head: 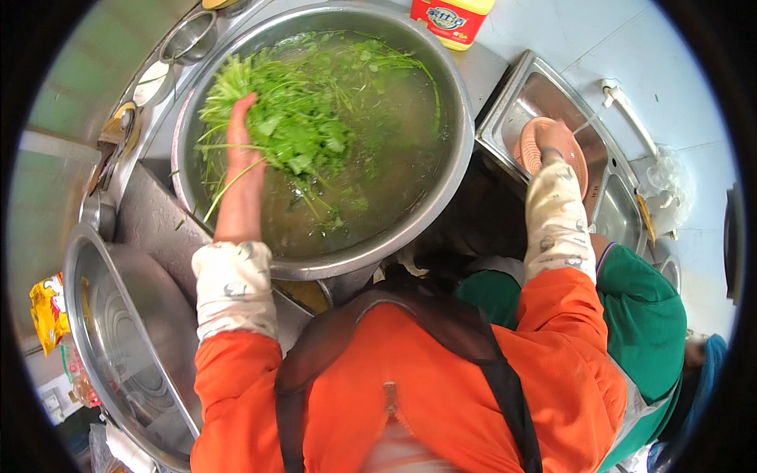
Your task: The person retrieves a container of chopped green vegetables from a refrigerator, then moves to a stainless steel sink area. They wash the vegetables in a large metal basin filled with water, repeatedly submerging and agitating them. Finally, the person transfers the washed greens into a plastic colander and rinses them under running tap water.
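Note:
My left hand (241, 127) grips a bunch of leafy green herbs (301, 127), which looks like cilantro, above the left part of a large round metal basin (455, 183). The bunch's pale stem ends point to the upper left, and its leaves spread right over the water. Loose sprigs float in the cloudy water around it. On the right, my right hand (555, 137) is at a pink plastic colander (576, 159) inside a stainless steel sink (541, 88). Its fingers are hard to make out, so their grip is unclear. A thin stream of water falls beside this hand.
A white tap (615, 94) juts from the tiled wall. A red and yellow jug (452, 20) stands behind the basin. To my left, another large metal basin (94, 260) leans on its side. A person in a green top (641, 319) is close by my right arm.

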{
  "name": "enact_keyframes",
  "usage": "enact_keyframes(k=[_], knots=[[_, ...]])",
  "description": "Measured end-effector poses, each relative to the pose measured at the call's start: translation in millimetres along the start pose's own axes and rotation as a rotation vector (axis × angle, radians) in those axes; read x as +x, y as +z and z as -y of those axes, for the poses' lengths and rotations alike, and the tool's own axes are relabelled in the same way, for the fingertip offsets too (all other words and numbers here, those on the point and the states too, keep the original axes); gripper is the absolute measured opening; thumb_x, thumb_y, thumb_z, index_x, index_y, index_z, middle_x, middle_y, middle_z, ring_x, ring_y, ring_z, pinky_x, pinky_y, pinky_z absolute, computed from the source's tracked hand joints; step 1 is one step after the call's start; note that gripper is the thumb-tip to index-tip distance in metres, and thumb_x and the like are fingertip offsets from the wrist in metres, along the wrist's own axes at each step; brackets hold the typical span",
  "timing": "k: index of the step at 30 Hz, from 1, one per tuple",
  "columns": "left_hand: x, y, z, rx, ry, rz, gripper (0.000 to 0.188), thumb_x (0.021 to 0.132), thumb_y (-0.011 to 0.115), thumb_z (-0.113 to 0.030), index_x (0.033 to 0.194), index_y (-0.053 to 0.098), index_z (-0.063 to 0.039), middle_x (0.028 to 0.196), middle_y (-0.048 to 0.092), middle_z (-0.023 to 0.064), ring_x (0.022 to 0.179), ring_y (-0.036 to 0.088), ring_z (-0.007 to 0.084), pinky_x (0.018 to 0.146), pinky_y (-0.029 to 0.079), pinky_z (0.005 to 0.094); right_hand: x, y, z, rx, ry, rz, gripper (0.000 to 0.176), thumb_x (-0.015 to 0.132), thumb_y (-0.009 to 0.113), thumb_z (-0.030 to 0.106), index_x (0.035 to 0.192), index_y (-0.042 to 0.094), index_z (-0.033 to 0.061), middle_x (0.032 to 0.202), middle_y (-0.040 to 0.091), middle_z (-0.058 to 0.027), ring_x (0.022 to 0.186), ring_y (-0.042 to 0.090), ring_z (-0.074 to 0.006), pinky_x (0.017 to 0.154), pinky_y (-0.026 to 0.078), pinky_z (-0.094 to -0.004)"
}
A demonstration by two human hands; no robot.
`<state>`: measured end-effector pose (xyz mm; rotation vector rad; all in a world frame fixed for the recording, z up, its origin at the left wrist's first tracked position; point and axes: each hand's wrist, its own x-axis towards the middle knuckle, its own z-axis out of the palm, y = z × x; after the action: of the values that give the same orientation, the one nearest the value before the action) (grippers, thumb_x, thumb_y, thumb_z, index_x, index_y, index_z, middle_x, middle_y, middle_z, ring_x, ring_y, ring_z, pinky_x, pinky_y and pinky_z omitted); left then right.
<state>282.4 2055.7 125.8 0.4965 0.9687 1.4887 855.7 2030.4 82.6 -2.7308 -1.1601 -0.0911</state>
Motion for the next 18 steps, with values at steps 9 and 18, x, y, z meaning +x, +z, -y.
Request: enact_keyframes(k=[9,18], knots=[[-5,-14,-52,0.018,0.09,-0.072,0.038,0.081,0.065,-0.03,0.109,0.062,-0.004,0.101,0.067,0.0093,0.088,0.064,0.0256,0.08,0.053,0.0381,15,86,-104,0.096,0.604,0.126,0.054,0.079,0.062,0.03,0.125,0.052,0.0034,0.121,0.058,-0.0196,0.105,0.061,-0.0357,0.093,0.049,-0.0434],[9,-40,-56,0.053,0.204,-0.141,0.038,0.081,0.065,-0.034,0.107,0.063,-0.006,0.1,0.066,0.0084,0.089,0.063,0.0248,0.079,0.053,0.0381,29,102,-156,0.504,0.717,0.219,0.047,0.081,0.055,0.016,0.124,0.05,0.0005,0.121,0.057,-0.0203,0.106,0.061,-0.0355,0.089,0.053,-0.0438]])
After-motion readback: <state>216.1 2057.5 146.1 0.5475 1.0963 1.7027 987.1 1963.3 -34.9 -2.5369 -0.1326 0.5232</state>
